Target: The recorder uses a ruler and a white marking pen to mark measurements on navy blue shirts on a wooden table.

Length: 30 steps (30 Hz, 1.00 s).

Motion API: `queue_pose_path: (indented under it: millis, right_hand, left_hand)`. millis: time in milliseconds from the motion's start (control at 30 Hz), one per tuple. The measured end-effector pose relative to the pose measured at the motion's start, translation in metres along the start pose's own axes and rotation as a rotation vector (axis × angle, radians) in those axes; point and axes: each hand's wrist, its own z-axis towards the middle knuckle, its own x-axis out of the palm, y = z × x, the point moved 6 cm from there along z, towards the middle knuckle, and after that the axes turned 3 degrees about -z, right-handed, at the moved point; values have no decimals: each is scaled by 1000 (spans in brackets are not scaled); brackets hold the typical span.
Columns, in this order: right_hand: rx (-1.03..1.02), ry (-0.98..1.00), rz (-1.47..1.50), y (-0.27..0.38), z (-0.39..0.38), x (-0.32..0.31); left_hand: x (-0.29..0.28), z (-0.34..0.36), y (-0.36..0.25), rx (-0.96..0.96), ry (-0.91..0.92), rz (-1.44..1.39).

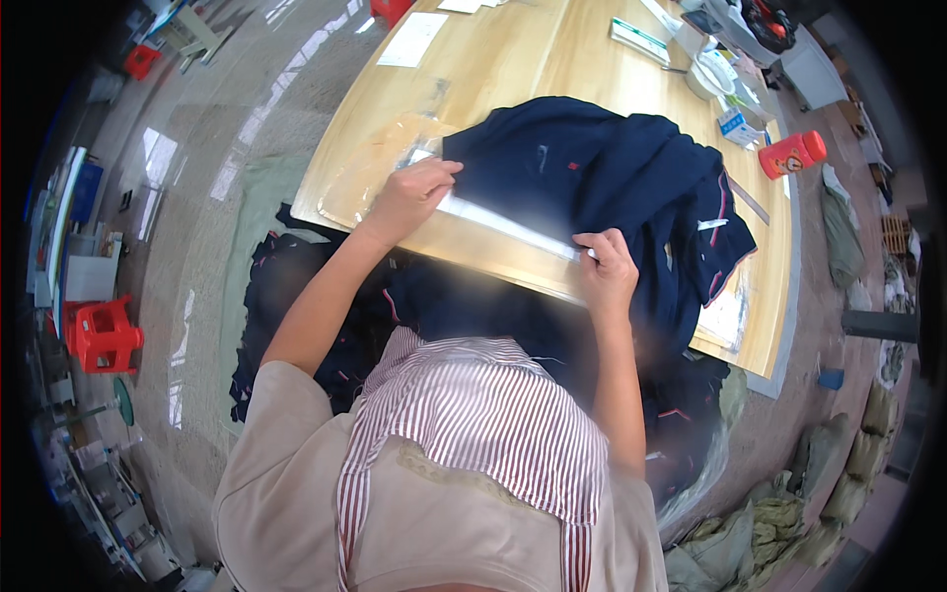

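Observation:
A navy knit garment with a small red mark and pink-white trim lies bunched on the wooden tabletop. Along its near side runs a long white strip, blurred by haze in the middle of the view. My left hand pinches at the strip's left end beside the garment's corner; exactly what its fingertips hold is hidden. My right hand has its fingers curled closed on the strip's right end, near the table's front edge. A clear plastic sheet lies at the left of the tabletop.
Navy garments are piled below the table's front edge. A red bottle, small box and white container stand at the table's right. Red stools are on the left; sacks lie at lower right.

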Motion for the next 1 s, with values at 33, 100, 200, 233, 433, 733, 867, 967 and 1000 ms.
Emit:
queue_pose_path:
  millis: [33,100,200,233,433,733,867,967,1000]
  right_hand:
    - [-14,6,12,0,0,2]
    - [-37,10,32,-3,0,5]
    - [-53,-2,-1,-1,1,2]
    - [-47,1,-6,1,2,3]
    - [-77,-20,-54,3,-2,5]
    - [-41,-87,-67,6,-5,4]
    - [-18,-79,-49,1,-8,5]
    - [-6,-64,-28,1,-9,3]
    - [2,-40,1,1,-7,2]
  left_hand:
    - [1,-1,1,-26,9,0]
    - [-8,-2,-13,28,-63,145]
    - [-8,-12,-43,49,-192,289]
    - [1,-15,-52,20,-168,146]
    - [92,-6,-99,54,132,53]
    - [116,-3,-99,24,295,152]
    - [119,-1,-98,7,342,139]
    - [117,2,-102,4,372,117]
    - [116,2,-103,4,380,109]
